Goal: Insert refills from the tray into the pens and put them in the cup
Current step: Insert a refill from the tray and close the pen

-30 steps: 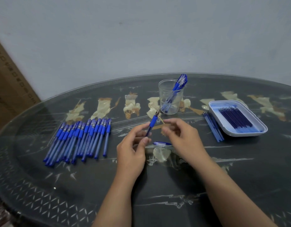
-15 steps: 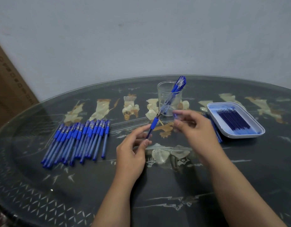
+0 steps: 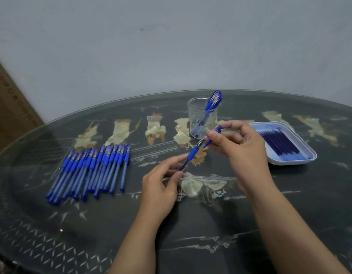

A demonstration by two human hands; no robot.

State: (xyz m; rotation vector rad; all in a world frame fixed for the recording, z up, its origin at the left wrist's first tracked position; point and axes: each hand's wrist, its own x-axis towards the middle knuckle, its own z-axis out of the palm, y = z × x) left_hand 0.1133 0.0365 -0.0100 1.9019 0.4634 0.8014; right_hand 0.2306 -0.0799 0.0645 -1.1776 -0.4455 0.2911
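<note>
Mid-frame, the left hand (image 3: 161,186) pinches a slim translucent blue plastic pen (image 3: 191,154); the right hand (image 3: 240,147) grips a small blue plastic cap (image 3: 217,129).

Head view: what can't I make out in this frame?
Pen: rear barrel hidden by fingers of the left hand; whether a refill sits inside is too small to tell.
Cap: mostly covered by fingers of the right hand.
Refills in tray: blurred, uncountable.
Cardboard box: cut off by left edge.
</note>
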